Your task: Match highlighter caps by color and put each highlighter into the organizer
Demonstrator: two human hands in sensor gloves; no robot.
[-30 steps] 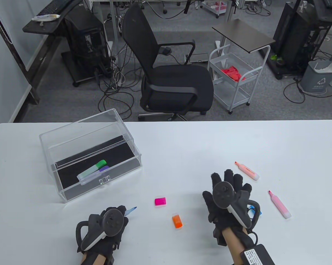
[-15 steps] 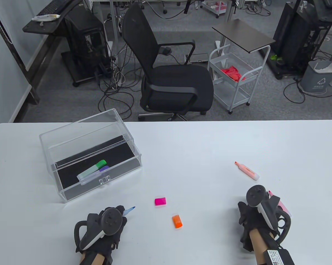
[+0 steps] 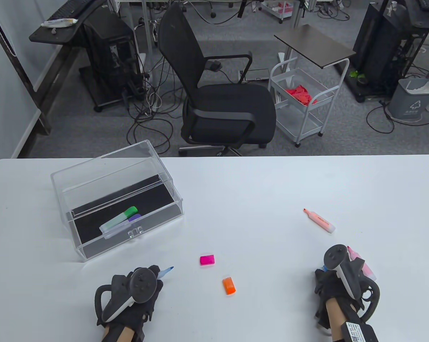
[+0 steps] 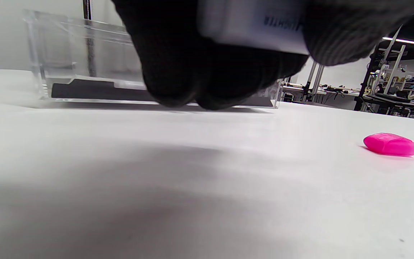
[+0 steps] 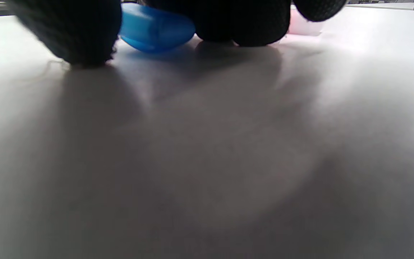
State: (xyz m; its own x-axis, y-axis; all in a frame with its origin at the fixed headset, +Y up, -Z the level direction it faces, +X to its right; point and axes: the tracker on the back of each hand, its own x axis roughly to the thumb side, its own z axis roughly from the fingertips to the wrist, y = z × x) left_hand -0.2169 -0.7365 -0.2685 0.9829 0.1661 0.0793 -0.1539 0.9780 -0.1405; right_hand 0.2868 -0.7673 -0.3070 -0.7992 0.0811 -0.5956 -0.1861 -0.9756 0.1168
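Change: right hand [image 3: 337,285] has pulled back from the middle of the table toward the near right edge, beside the pink highlighter [image 3: 365,267]; the left hand [image 3: 136,288] has barely shifted.

Table view, left: left hand grips the blue highlighter [image 3: 165,272], its uncapped tip pointing up and right past the knuckles, clear of the table [image 3: 257,185].

Table view, right: a small blue patch shows at the knuckles of the right hand; how the fingers lie there is hidden under the tracker.

Table view, loose items: pink cap [image 3: 207,260] and orange cap [image 3: 229,285] lie apart between the hands; the orange highlighter [image 3: 319,221] lies uncapped beyond the right hand.

Table view, organizer: clear organizer [image 3: 93,171] at far left, with a green-capped highlighter [image 3: 119,219] and a purple-capped highlighter [image 3: 130,220] on its black floor.

Left wrist view: fingers [image 4: 178,72] curl round a pale barrel with printed lettering, just above the table; the pink cap sits off to the right, the organizer behind.

Right wrist view: blue cap [image 5: 156,27], glossy, rounded, translucent, lies on the table with a fingertip on either side, touching or nearly so; whether it is truly pinched I cannot tell.

Step in hand: probably picking up the blue cap to fit onto the blue highlighter.

Doing it well: pinch the cap by its flat sides, open end toward the left hand, so the tip enters straight; the slick shell may squirt out of a shallow grip.
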